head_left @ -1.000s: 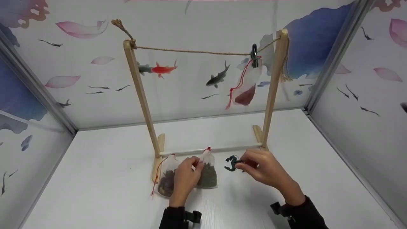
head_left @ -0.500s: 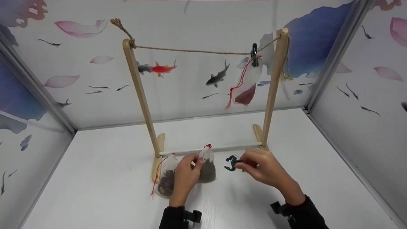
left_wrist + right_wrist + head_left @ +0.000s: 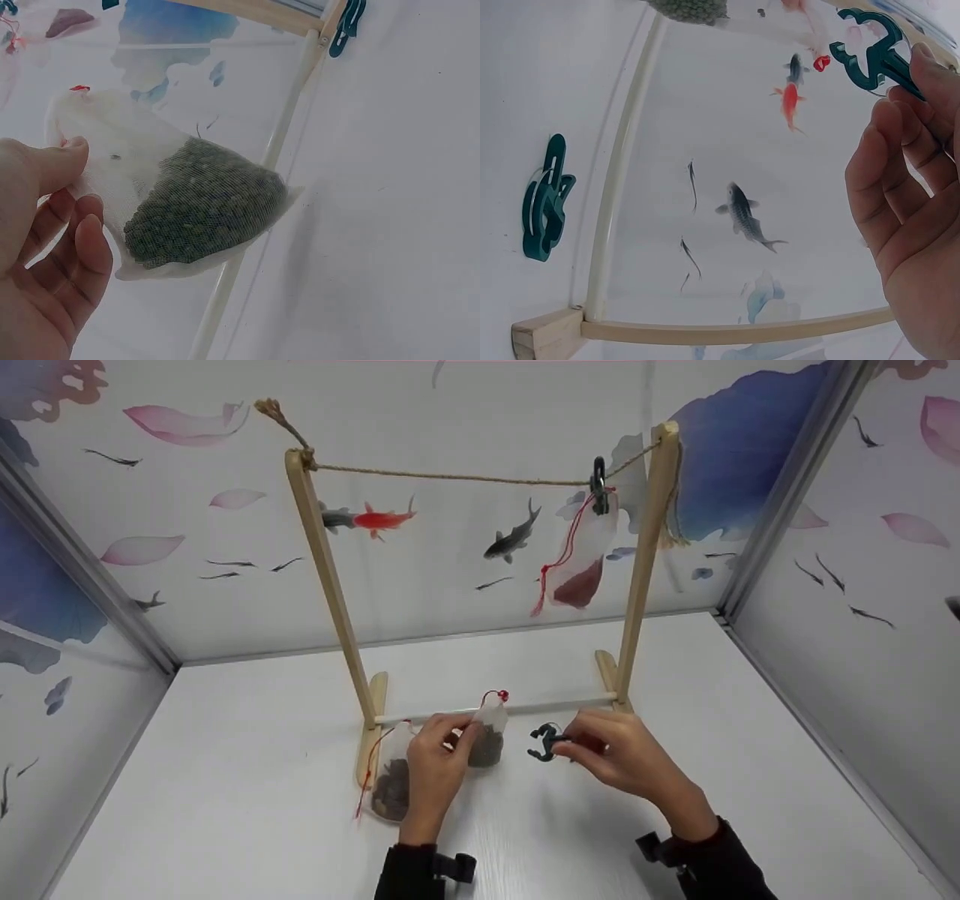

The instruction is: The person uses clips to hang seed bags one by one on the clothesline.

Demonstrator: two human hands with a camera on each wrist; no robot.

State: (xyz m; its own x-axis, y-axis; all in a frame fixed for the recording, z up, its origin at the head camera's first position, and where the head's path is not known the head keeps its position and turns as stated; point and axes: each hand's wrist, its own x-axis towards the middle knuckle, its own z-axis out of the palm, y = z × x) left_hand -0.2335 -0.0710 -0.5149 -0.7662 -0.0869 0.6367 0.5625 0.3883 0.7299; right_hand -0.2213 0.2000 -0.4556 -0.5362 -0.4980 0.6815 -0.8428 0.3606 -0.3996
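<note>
My left hand (image 3: pixel 439 765) pinches a sheer mesh drawstring sachet (image 3: pixel 487 741) near its top, held up off the table. Green granules fill its lower part (image 3: pixel 202 206) in the left wrist view, and red cord shows at its neck. To the right, my right hand (image 3: pixel 619 754) pinches the handles of a dark green plastic clip (image 3: pixel 546 741), whose jaws are spread with nothing between them. In the right wrist view this clip (image 3: pixel 874 52) sits between thumb and fingers. A second sachet with dark brown contents (image 3: pixel 391 791) lies partly hidden behind my left hand.
A wooden frame (image 3: pixel 330 585) carries a rope (image 3: pixel 450 477) across its top. From the rope's right end hangs a sachet with reddish contents (image 3: pixel 577 585), held by a dark clip (image 3: pixel 598 487). Another green clip (image 3: pixel 546 206) lies on the table. A white rod (image 3: pixel 555 706) joins the feet.
My left hand has lifted the green sachet off the table, and its red-corded top has swung slightly to the right. My right hand with the clip stays almost in place.
</note>
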